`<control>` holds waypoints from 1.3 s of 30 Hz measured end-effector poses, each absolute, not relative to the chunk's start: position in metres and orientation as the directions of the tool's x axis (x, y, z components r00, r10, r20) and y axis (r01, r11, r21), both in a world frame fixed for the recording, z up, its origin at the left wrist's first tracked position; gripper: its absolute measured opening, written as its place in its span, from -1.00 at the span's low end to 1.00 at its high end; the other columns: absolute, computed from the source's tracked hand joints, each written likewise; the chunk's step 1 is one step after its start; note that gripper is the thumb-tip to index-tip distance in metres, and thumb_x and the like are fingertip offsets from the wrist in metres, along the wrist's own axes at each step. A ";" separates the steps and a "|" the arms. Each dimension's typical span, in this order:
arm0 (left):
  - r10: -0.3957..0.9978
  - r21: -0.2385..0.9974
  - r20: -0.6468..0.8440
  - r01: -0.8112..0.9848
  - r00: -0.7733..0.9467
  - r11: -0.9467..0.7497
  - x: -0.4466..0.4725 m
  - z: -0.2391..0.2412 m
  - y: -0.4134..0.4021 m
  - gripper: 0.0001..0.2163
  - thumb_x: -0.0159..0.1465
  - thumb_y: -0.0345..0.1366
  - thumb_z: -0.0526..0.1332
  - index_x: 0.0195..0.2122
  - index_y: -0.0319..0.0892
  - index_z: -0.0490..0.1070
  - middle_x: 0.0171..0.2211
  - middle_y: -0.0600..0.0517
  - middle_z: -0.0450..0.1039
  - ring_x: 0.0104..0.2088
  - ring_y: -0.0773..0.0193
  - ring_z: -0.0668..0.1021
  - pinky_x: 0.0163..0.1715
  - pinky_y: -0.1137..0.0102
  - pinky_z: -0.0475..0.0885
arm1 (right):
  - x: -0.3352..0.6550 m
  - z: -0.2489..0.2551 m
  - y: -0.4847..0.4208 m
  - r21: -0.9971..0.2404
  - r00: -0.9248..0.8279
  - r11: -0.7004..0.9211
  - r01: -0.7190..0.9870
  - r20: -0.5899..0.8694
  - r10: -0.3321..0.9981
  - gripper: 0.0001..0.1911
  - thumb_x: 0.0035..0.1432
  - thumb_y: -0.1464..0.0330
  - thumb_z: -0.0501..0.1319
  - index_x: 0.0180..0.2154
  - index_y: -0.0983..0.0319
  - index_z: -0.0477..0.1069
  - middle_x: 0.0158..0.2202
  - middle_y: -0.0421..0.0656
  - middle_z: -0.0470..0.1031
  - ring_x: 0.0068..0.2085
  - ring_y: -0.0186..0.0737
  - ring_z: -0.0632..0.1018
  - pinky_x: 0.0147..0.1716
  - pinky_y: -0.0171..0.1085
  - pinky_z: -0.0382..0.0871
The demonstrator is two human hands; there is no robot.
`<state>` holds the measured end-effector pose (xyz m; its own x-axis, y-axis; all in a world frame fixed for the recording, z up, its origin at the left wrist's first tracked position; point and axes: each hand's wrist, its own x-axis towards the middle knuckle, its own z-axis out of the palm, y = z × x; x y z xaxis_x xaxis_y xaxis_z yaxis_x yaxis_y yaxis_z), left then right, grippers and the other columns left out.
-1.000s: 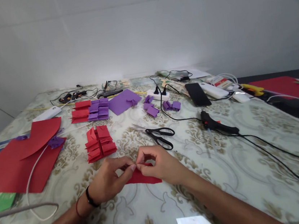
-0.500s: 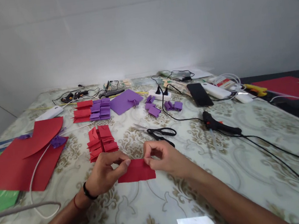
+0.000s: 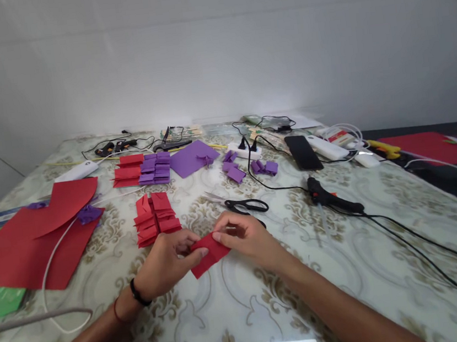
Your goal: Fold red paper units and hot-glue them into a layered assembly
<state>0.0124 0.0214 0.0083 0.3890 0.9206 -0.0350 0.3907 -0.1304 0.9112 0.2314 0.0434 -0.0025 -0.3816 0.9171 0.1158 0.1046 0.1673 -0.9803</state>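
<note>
Between my two hands is a small piece of red paper (image 3: 210, 255), tilted with its right end higher. My left hand (image 3: 171, 261) pinches its left end, thumb on the near face. At the upper right corner, my right hand (image 3: 247, 241) grips the paper between thumb and fingers; some fingertips are hidden behind it. Just beyond my left hand lie several folded red paper pieces (image 3: 156, 218) in two columns. Black-handled scissors (image 3: 245, 205) lie behind my right hand, which covers part of one handle loop.
A black glue gun (image 3: 334, 196) with its cord lies at right. Farther back are a black phone (image 3: 303, 152), a white power strip (image 3: 245, 150), folded purple pieces (image 3: 155, 169) and a purple sheet (image 3: 193, 158). Large red sheets (image 3: 34, 250) cover the left side.
The red paper has gone from lying level to tilted, its right end raised. My right hand has shifted slightly left, and both hands now pinch it closer together.
</note>
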 end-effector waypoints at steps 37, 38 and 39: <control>0.926 0.853 0.231 0.396 0.300 -0.341 0.005 0.024 0.016 -0.75 0.39 -0.21 0.25 -0.37 -0.18 0.64 -0.48 0.06 0.62 -0.49 0.31 0.53 -0.48 0.48 0.36 | 0.233 0.011 0.038 -0.975 -0.403 0.201 0.092 0.148 0.903 -0.96 0.03 0.41 0.28 -0.44 0.21 0.45 -0.45 -0.24 0.45 -0.37 -0.27 0.43 -0.30 -0.28 0.33; 0.938 0.864 0.228 0.389 0.260 -0.318 0.004 0.023 0.017 -0.74 0.39 -0.19 0.25 -0.37 -0.19 0.63 -0.50 0.07 0.59 -0.50 0.31 0.51 -0.49 0.48 0.35 | 0.235 0.011 0.039 -0.974 -0.381 0.203 0.100 0.151 0.912 -0.95 0.03 0.41 0.28 -0.45 0.21 0.44 -0.45 -0.24 0.44 -0.37 -0.27 0.43 -0.30 -0.28 0.33; 0.949 0.877 0.227 0.379 0.217 -0.296 0.004 0.021 0.018 -0.73 0.39 -0.18 0.25 -0.38 -0.19 0.62 -0.51 0.08 0.56 -0.50 0.32 0.49 -0.50 0.48 0.34 | 0.235 0.012 0.040 -0.975 -0.351 0.201 0.098 0.155 0.923 -0.93 0.04 0.40 0.29 -0.45 0.21 0.42 -0.46 -0.25 0.43 -0.37 -0.27 0.42 -0.31 -0.28 0.32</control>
